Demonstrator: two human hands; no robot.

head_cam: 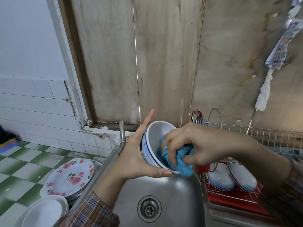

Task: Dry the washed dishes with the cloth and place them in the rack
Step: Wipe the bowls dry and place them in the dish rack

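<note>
White and probably slick while damp, the breakable bowl (155, 136) suits the left hand (136, 156) cradling its back, thumb hooking the rim, while the right hand (188, 141) bunches the soft cloth (180, 163) in pinching fingers (170, 155).

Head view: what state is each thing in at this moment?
bowl, held tilted over the sink, cloth inside.
cloth, bunched, pressed into the bowl.
left hand, holds the bowl, thumb under its rim.
right hand, fingers grip the cloth.
racked bowls, two, leaning on edge in the rack.
floral plates, stacked left of the sink.
</note>
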